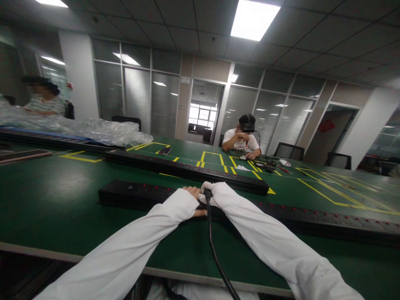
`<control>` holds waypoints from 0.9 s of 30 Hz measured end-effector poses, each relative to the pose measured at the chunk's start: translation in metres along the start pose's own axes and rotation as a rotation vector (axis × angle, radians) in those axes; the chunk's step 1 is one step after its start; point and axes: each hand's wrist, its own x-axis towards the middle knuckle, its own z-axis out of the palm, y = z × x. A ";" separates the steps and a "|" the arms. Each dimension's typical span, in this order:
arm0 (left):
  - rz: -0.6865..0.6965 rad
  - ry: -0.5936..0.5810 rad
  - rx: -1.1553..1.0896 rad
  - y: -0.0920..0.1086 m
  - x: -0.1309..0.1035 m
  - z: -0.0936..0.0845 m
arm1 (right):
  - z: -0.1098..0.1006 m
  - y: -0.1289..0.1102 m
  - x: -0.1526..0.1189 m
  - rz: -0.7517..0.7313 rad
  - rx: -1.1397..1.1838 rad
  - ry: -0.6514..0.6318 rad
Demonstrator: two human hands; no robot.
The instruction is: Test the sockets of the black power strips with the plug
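Observation:
A long black power strip (131,193) with red dots along its top lies across the green table (71,225). My left hand (194,195) is wrapped round this strip near the middle of the view, fingers over the far side and thumb on the near side. Right beside it, my right hand (206,188), in a white glove, is closed on a black plug (207,193) over the strip. The plug's thick black cable (214,250) hangs down past the table's near edge. My right hand partly hides where the plug meets the strip.
A second long black strip (187,170) lies just beyond. Clear plastic wrap (103,130) covers items at the left; a phone (165,150) lies farther back. Across the table sits a person (242,139) near cables and small devices (265,166). Another person (46,102) is at the far left.

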 end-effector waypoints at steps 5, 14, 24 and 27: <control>0.007 0.013 -0.004 -0.001 -0.001 0.001 | 0.008 0.008 0.003 -0.030 0.013 0.013; -0.015 -0.021 0.006 -0.002 0.004 0.006 | 0.004 0.004 0.001 -0.035 0.005 0.037; -0.018 -0.034 0.011 -0.003 0.006 0.008 | 0.003 0.002 0.000 -0.012 0.004 0.024; -0.013 -0.035 0.008 -0.003 0.007 0.009 | 0.005 0.002 0.001 0.007 -0.001 0.015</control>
